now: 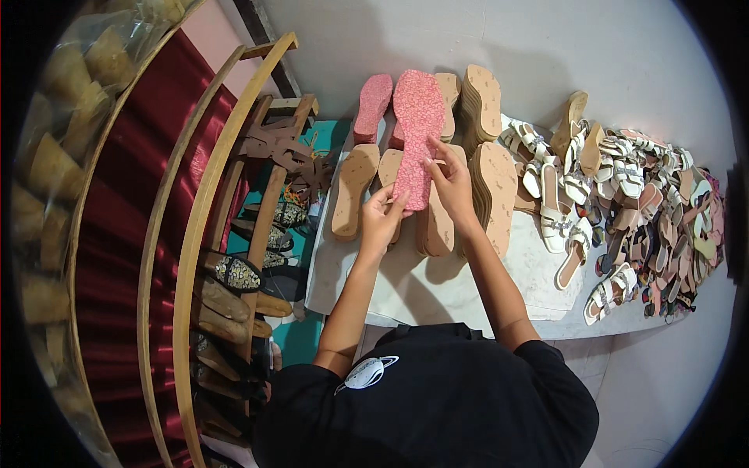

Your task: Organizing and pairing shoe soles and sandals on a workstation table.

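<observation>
Both my hands hold one pink speckled shoe sole (416, 129) upright over the white table (437, 292). My left hand (381, 219) grips its lower end from the left. My right hand (450, 181) pinches its right edge a little higher up. Right under the hands lie tan soles (353, 189) in stacks, and a second pink sole (372, 106) rests at the back left.
Taller stacks of tan soles (493, 187) stand to the right of my hands. White strappy sandals (555, 204) and a heap of pinkish and brown sandals (671, 210) fill the right side. A wooden rack (226, 203) holding shoes stands at the left beside red cloth (117, 257).
</observation>
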Demonstrator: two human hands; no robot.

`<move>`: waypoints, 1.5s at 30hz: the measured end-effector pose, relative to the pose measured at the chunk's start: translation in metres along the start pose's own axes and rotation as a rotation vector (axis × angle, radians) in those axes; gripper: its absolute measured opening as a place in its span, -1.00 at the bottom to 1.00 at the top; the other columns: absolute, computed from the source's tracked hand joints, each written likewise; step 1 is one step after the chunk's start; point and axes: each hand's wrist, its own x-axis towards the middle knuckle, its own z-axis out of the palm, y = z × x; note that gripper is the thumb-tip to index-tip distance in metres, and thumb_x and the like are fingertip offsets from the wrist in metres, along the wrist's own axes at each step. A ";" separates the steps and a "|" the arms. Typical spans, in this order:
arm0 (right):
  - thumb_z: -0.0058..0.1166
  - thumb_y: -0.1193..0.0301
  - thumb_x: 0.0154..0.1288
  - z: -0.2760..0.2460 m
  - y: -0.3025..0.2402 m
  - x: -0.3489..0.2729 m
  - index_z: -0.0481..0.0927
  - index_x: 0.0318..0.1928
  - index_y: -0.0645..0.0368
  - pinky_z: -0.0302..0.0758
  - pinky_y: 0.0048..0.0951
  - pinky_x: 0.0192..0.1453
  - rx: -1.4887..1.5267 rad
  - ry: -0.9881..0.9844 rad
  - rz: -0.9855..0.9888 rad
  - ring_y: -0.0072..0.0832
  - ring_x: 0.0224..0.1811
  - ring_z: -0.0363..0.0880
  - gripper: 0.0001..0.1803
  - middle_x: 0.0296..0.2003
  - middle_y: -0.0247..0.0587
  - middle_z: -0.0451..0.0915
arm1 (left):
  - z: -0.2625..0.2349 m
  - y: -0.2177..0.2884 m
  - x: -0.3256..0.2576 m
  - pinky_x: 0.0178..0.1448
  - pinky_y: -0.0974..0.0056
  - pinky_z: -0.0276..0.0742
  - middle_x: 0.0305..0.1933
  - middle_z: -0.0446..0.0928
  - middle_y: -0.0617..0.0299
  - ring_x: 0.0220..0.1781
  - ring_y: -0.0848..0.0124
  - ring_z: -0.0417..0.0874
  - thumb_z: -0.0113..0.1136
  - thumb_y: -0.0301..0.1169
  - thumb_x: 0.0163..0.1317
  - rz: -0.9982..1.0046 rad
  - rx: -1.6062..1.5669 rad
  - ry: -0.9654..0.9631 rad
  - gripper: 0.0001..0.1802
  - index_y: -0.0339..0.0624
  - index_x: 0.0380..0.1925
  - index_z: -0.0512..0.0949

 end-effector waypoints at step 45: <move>0.05 0.27 0.15 0.021 0.013 -0.002 0.30 0.14 0.16 0.20 -0.15 0.23 -0.882 -0.257 -0.077 0.06 0.18 0.19 -0.46 0.14 0.21 0.19 | -0.017 -0.092 0.186 0.16 0.09 0.22 0.06 0.30 0.03 0.09 0.04 0.26 0.40 -0.24 -0.23 0.297 1.187 0.181 -0.17 -0.21 0.11 0.28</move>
